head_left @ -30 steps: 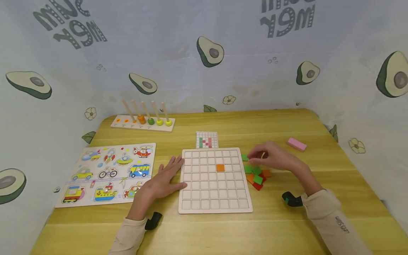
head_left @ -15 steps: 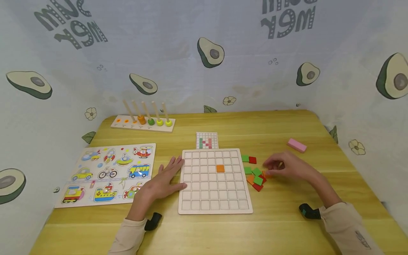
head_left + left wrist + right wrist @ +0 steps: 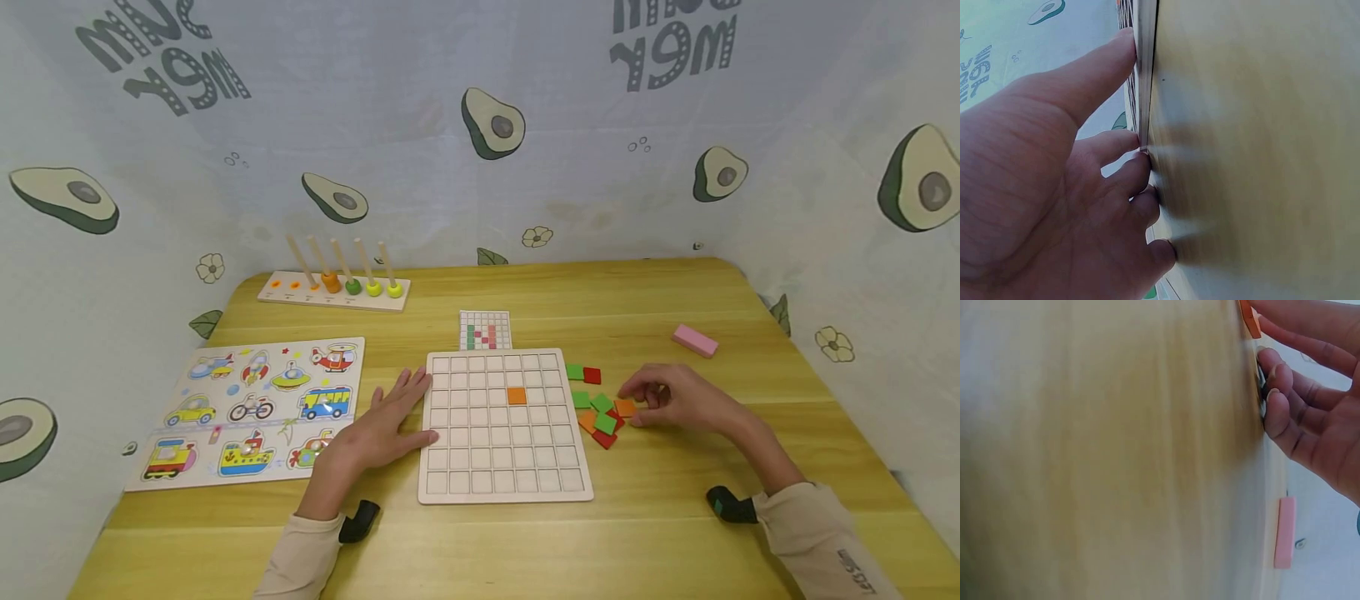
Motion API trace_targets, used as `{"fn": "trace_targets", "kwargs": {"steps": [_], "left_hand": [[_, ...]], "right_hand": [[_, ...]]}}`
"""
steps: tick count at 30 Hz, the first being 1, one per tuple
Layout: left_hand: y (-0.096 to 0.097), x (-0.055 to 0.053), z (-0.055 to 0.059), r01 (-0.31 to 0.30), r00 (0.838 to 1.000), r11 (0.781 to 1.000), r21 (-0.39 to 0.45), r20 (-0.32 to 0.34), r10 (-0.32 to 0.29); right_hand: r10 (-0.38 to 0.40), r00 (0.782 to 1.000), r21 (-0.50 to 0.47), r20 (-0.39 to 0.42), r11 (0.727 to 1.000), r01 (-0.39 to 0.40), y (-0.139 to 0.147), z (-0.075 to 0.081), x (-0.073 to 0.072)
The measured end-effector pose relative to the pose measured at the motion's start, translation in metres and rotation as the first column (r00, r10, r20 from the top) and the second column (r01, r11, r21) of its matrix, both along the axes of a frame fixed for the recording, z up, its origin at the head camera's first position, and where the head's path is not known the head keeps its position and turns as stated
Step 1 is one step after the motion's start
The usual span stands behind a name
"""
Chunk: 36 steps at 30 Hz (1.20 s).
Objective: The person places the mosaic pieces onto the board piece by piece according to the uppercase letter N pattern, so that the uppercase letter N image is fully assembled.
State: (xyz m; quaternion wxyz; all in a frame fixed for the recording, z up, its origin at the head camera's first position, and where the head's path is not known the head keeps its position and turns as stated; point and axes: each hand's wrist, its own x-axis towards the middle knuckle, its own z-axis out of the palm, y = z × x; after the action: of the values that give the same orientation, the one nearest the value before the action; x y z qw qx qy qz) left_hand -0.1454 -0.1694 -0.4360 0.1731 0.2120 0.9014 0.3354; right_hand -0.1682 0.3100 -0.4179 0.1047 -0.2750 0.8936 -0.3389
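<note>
In the head view, my left hand (image 3: 382, 429) rests at the left edge of a square wooden grid board (image 3: 502, 500), fingers spread, thumb and fingertips at its rim. The left wrist view shows that hand (image 3: 1085, 162) touching the board's edge (image 3: 1145, 69). One orange tile (image 3: 517, 396) lies in a cell right of the board's middle. My right hand (image 3: 678, 400) has thumb and index finger at an orange tile (image 3: 625, 408), pinching its edges at the right side of the pile. In the right wrist view, this tile (image 3: 1250, 319) shows at the fingertips, partly cut off.
Beside the board lie loose green tiles (image 3: 581, 400) and red tiles (image 3: 592, 376), some overlapping. A pattern card (image 3: 485, 329) sits behind the board. Left are a vehicle puzzle (image 3: 255, 412) and a peg stand (image 3: 333, 292). A pink block (image 3: 695, 341) lies back right.
My right hand moves right and toward me, from the green tile near the board to the orange tile. A red tile now lies beside that green one. My left hand stays in place.
</note>
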Motion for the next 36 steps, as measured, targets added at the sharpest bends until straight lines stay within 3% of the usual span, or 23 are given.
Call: {"fn": "trace_targets", "kwargs": {"steps": [21,36], "left_hand": [[-0.0005,0.0001,0.0000,0.007,1.000,1.000,0.002,0.002,-0.007],[0.0003,0.0013,0.0030,0.010,1.000,1.000,0.019,0.000,-0.010]], "right_hand": [[-0.044,0.999,0.060,0.009,0.997,0.044,-0.0041,-0.0026,-0.0013],[-0.081,0.996,0.074,-0.043,0.994,0.084,-0.0019,-0.0026,-0.0022]]}}
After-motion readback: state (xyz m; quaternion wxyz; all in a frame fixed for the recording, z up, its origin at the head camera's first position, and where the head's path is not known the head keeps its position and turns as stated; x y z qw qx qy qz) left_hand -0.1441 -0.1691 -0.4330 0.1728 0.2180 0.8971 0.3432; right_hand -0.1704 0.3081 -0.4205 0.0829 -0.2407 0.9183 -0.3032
